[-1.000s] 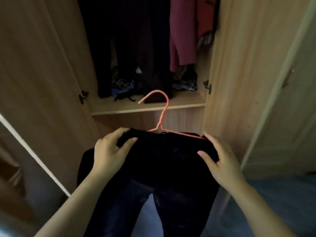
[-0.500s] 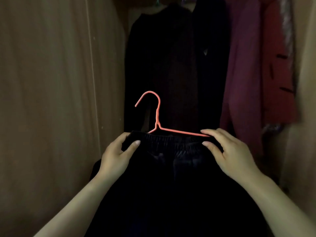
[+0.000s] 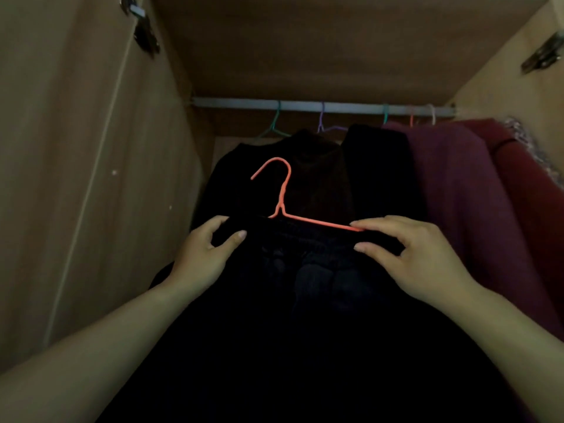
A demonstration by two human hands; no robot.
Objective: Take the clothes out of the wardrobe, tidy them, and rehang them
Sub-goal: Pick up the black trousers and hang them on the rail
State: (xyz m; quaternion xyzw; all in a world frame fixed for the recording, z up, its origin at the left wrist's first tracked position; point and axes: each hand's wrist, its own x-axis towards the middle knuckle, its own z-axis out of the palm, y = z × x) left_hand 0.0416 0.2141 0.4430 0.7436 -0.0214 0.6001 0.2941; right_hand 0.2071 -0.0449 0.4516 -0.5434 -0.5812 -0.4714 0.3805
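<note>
Dark trousers (image 3: 305,300) hang over an orange hanger (image 3: 283,193) that I hold up in front of the open wardrobe. My left hand (image 3: 204,254) grips the left end of the waistband and hanger. My right hand (image 3: 418,257) pinches the right end, fingertips on the orange bar. The hook points left and stands below the metal rail (image 3: 320,105), apart from it. The trouser legs drop out of view at the bottom.
On the rail hang a black top (image 3: 274,166), another dark garment (image 3: 378,169), a maroon coat (image 3: 451,178) and a red coat (image 3: 518,166) on coloured hangers. The wardrobe's left wall (image 3: 91,178) is close; a gap on the rail lies left of the green hanger (image 3: 274,123).
My view has tilted up from the shelf to the rail and wardrobe ceiling. Both hands keep the same grip while the hanger with trousers has risen towards the rail.
</note>
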